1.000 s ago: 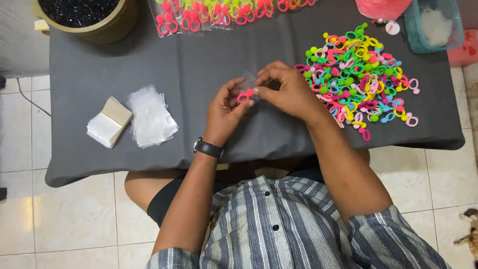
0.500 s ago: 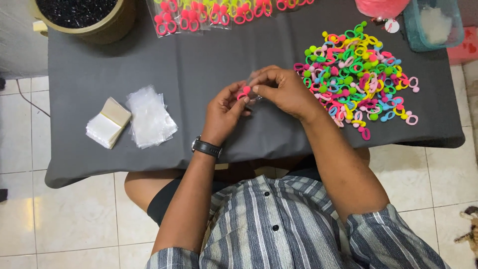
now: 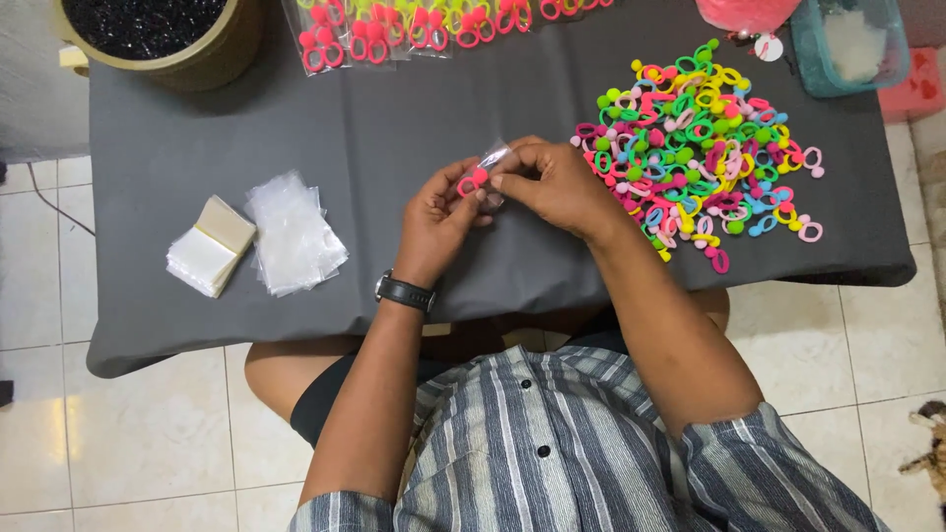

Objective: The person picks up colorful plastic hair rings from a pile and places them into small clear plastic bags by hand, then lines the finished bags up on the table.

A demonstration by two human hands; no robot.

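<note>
Left hand [image 3: 440, 217] pinching pink rubbery loop [image 3: 471, 181], right hand [image 3: 552, 185] pinching clear glossy bag [image 3: 494, 155], left of bright loop pile [image 3: 700, 138], open grey cloth [image 3: 394, 118] beyond.

Small clear plastic bag [image 3: 495, 155] pinched between my hands. Loose pile of clear plastic bags [image 3: 293, 232] at table's left, a banded stack of white card inserts [image 3: 209, 246] just beside it. Far edge — row of clear packets with pink hair ties [image 3: 394, 28].

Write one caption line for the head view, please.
Both hands, left hand and right hand, hold a pink hair tie and small clear bag.
</note>
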